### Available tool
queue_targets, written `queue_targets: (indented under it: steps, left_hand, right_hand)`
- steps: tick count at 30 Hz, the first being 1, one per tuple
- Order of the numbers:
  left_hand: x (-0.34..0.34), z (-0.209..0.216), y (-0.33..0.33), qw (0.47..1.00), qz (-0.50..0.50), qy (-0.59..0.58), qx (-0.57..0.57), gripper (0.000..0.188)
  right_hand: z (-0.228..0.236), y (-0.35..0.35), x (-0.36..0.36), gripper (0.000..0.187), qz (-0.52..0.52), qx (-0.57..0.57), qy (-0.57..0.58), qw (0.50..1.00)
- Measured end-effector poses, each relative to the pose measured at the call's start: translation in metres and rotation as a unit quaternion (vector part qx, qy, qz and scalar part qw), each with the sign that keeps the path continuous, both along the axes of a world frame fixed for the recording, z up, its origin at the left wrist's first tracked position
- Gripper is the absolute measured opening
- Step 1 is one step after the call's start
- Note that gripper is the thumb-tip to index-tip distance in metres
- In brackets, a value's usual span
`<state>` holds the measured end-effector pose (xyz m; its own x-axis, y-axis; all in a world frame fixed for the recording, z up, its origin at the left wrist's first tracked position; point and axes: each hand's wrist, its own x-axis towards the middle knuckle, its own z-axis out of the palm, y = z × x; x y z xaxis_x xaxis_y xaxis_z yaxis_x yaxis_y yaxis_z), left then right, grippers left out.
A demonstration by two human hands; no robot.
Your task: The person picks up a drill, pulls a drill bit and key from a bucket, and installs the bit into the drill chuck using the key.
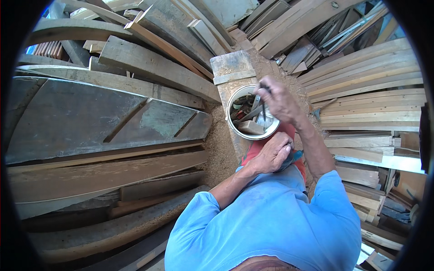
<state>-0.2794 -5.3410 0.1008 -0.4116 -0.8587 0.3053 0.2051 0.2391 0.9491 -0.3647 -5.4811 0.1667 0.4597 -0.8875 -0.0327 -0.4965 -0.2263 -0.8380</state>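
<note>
A white round bucket stands on a wooden plank in front of me, holding a jumble of tools and small parts. In it I see a pale wood block, metal pieces and a clear plastic bag. Above its right rim my right hand is closed on a slim dark tool that points down toward the contents; its kind is unclear. Near my lap, just below the bucket, my left hand is closed in a fist. Something small and dark shows at its fingers, too hidden to name.
Sawdust covers the floor around the plank. Long boards and a large grey panel lie stacked on the left. Curved planks are piled on the right, with more timber at the back.
</note>
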Motion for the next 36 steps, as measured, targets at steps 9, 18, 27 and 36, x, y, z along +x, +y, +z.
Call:
queue_targets:
  steps: [9, 18, 27, 36]
  left_hand:
    - [0.025, 0.033, 0.003, 0.978, 0.080, -0.176, 0.073, 0.024]
    - [0.021, 0.035, 0.004, 0.976, 0.072, -0.204, -0.002, 0.034]
    - [0.037, 0.048, -0.021, 0.968, -0.051, -0.064, 0.236, 0.032]
    - [0.057, -0.021, -0.138, 0.698, -0.021, -0.708, -0.108, 0.017]
  right_hand:
    - [0.024, 0.061, -0.117, 0.027, 0.026, 0.192, -0.090, 0.977]
    - [-0.005, 0.114, -0.113, 0.068, 0.029, 0.164, -0.009, 0.986]
    - [-0.011, 0.129, -0.123, 0.049, 0.074, 0.128, -0.040, 0.988]
    - [-0.007, 0.148, -0.131, 0.050, 0.040, 0.037, -0.062, 0.997]
